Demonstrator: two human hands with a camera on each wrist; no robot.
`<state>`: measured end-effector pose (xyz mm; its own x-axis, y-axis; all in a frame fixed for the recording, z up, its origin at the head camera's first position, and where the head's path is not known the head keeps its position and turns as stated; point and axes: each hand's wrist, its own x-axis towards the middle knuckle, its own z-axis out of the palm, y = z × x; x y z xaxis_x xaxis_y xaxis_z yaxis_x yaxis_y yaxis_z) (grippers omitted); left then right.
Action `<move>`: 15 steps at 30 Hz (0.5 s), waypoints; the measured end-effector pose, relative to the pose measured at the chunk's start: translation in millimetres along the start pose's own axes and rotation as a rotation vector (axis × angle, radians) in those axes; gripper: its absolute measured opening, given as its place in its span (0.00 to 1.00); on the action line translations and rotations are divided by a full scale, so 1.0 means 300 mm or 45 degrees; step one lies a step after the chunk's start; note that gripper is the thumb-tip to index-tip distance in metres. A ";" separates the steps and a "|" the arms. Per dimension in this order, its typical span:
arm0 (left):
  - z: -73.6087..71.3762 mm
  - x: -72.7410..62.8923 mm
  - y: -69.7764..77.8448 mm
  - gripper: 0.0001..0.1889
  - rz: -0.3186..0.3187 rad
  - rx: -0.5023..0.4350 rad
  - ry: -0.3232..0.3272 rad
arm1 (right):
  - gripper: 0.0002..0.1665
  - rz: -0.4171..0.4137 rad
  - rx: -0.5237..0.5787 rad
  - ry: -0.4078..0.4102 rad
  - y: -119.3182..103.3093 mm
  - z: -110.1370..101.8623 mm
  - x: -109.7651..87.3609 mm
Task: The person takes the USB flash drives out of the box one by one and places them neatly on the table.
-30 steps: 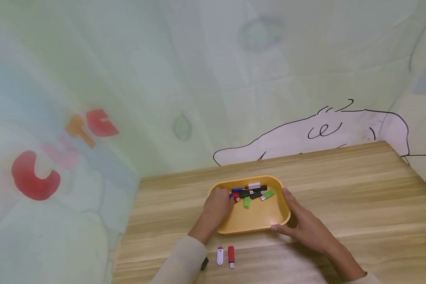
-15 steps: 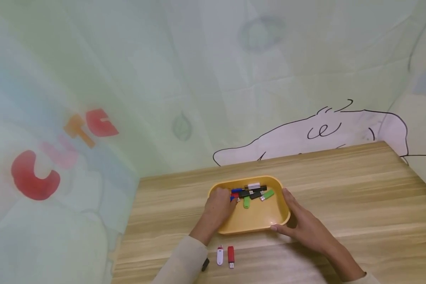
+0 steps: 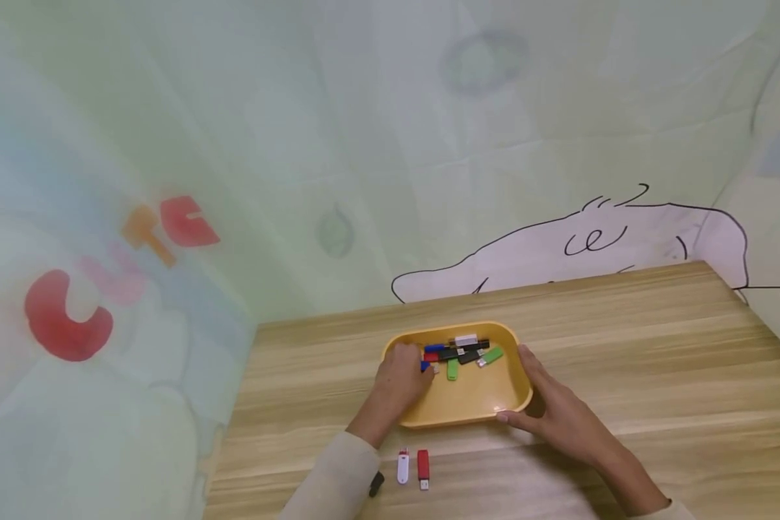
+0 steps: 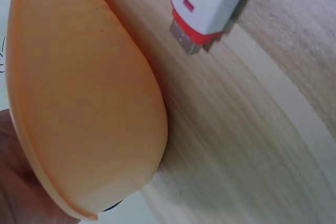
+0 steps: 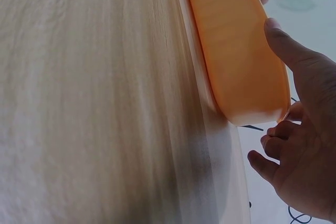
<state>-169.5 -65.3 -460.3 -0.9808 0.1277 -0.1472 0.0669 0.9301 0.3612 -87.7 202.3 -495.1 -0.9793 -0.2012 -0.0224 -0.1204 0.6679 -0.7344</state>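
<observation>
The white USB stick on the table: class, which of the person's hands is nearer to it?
Left. The left hand is in the yellow tray, beyond the white stick; the right hand holds the tray's right end, farther off.

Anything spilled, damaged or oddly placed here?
Nothing stands out: no damage shows. The USB sticks in the yellow tray lie jumbled but within it; the white stick and red stick lie side by side on the table. The left hand hides part of the tray.
</observation>
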 end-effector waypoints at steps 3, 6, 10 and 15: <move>0.003 -0.001 0.003 0.14 -0.006 0.000 -0.007 | 0.73 0.003 0.013 -0.001 0.000 0.002 -0.001; 0.001 -0.003 0.008 0.16 -0.021 -0.001 -0.012 | 0.73 0.006 0.016 0.000 0.000 0.004 -0.003; -0.005 0.000 0.011 0.19 -0.032 -0.011 -0.016 | 0.73 0.002 0.012 0.001 0.000 0.005 -0.002; -0.003 0.008 0.011 0.22 -0.021 -0.006 -0.028 | 0.73 -0.003 0.009 -0.001 0.001 0.000 0.001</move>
<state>-171.9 -62.1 -458.6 -0.9775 0.1199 -0.1734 0.0497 0.9304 0.3631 -88.1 202.3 -495.2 -0.9789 -0.2031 -0.0209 -0.1215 0.6622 -0.7394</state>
